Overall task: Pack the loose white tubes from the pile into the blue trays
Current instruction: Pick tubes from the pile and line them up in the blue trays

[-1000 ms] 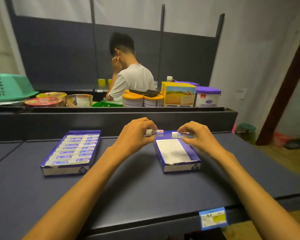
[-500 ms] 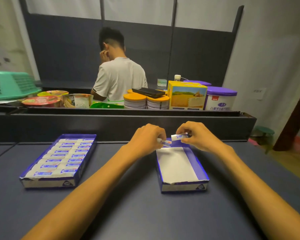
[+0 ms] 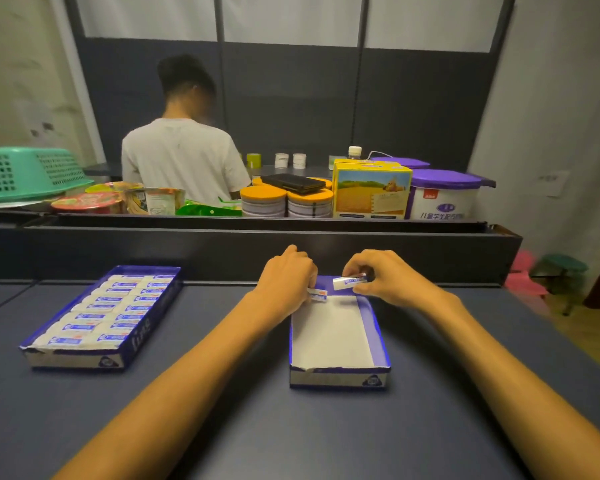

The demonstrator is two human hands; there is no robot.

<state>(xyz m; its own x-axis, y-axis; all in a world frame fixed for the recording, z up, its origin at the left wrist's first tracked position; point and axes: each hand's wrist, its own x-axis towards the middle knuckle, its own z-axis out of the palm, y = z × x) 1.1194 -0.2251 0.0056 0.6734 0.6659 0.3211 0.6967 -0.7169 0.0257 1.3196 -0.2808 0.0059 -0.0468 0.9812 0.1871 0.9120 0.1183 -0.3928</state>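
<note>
Head view: left hand (image 3: 288, 278) pinching a short white tube with blue-and-red label (image 3: 317, 294) at the far-left corner of the open blue cardboard tray with white floor (image 3: 381, 341), long axis running left to right, free end pointing right. Right hand (image 3: 383, 277) pinching a second white tube with blue print (image 3: 349, 281) between thumb and fingertips, just beyond and right of the first, also lying crosswise, tilted slightly up toward the right. Far to the left of both hands, a full blue tray of packed white tubes (image 3: 101, 313) on the dark table (image 3: 222, 410).

Green basket (image 3: 28, 173), orange-lidded tins (image 3: 286, 202), yellow box (image 3: 371, 192), purple-lidded tub (image 3: 444, 197) behind the dark table (image 3: 222, 410).
</note>
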